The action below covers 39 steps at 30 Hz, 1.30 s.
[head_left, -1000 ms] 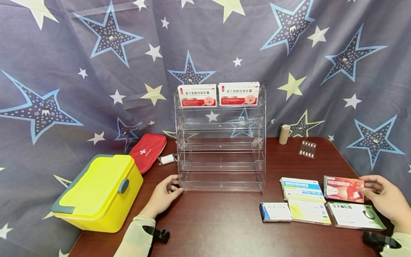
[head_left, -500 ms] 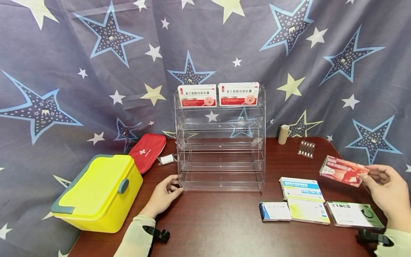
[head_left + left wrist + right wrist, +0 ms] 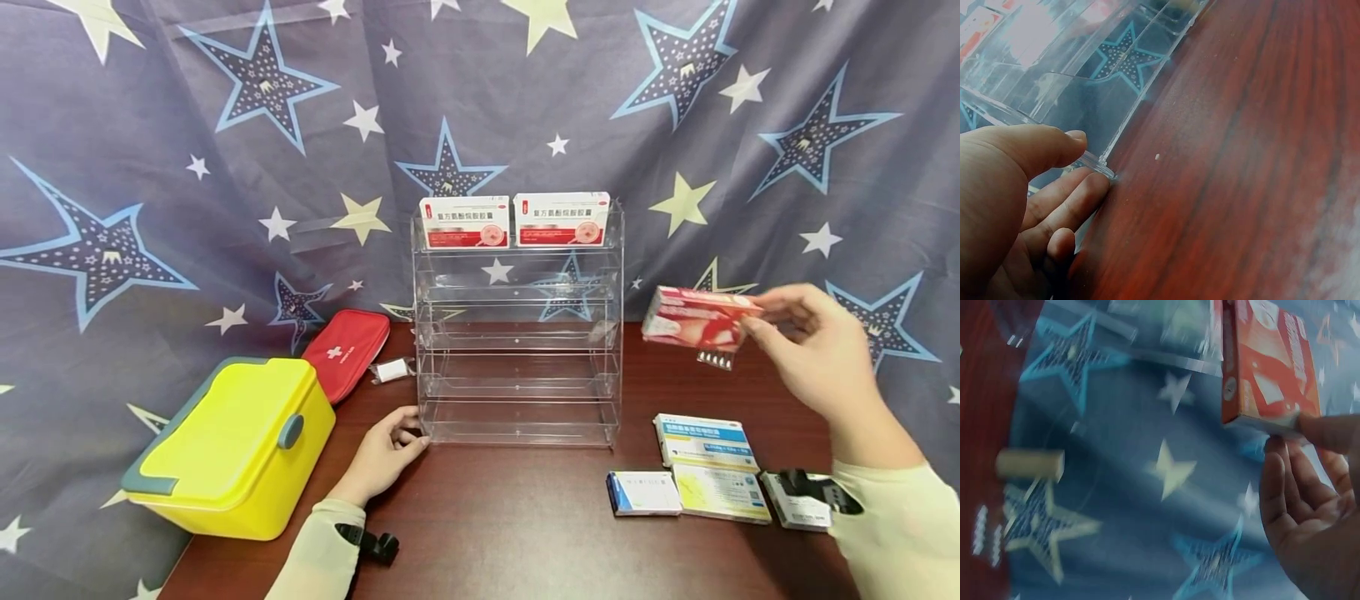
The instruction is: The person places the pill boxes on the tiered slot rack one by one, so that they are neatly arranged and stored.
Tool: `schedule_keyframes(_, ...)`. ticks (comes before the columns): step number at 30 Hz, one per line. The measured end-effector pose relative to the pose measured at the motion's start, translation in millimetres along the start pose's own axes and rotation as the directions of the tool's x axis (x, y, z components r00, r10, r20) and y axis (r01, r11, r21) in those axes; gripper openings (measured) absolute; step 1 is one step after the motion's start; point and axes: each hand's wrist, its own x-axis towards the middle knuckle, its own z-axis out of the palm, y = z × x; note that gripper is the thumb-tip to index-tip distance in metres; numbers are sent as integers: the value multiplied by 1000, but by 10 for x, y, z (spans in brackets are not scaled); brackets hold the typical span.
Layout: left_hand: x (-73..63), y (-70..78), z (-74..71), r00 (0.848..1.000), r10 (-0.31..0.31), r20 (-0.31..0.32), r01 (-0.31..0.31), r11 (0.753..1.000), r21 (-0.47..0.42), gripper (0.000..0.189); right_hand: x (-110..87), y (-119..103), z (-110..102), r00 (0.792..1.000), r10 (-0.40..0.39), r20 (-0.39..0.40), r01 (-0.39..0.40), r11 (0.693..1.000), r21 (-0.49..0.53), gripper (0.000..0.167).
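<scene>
Right hand [image 3: 813,354] pinched the flat red cardboard box [image 3: 697,321] by its end, right of the clear plastic tiered rack [image 3: 517,434] the left hand [image 3: 381,458] gripped; light, uncrushing pressure seemed best to me.

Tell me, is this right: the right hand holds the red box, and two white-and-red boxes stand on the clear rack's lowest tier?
Not the tier: the head view shows both white-and-red boxes on the top tier of the clear rack. The right hand holds the red box.
</scene>
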Motion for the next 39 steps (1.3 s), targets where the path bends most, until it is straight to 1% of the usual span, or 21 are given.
schedule_keyframes(4,1,-9,-2,1000,0,2,0,1000,10,47,261,-268,338,998,-64,17,64,998,11,28)
schedule_keyframes(8,13,-19,-3,1000,8,10,-8,1000,9,47,472,-508,709,994,-96,47,96,995,13,26)
schedule_keyframes(13,22,-17,-3,1000,17,8,-17,1000,-8,47,680,-715,1186,989,-104,105,104,995,8,21)
schedule_keyframes(17,20,-10,-4,1000,9,12,-9,1000,-6,46,792,-831,1547,984,-100,150,100,995,4,20)
schedule_keyframes(20,15,-3,3,1000,3,9,-3,1000,-3,47,839,-877,1772,981,-62,185,62,998,4,22)
schedule_keyframes(23,13,0,11,1000,13,9,-13,1000,-3,47,864,-902,1953,979,-32,201,31,999,9,24)
schedule_keyframes(27,14,-8,5,1000,26,13,-26,1000,-8,47,895,-943,2161,979,-44,201,37,999,40,23)
schedule_keyframes(32,10,-15,-11,1000,17,12,-17,1000,-7,47,904,-1017,2398,977,-44,208,30,997,71,22)
schedule_keyframes(35,2,-14,-16,1000,14,14,-14,1000,-12,47,894,-1032,2511,969,-38,243,21,997,74,21)
schedule_keyframes(39,-7,-18,-6,1000,11,11,-11,1000,-28,48,868,-1038,2607,959,-39,282,18,997,76,20)
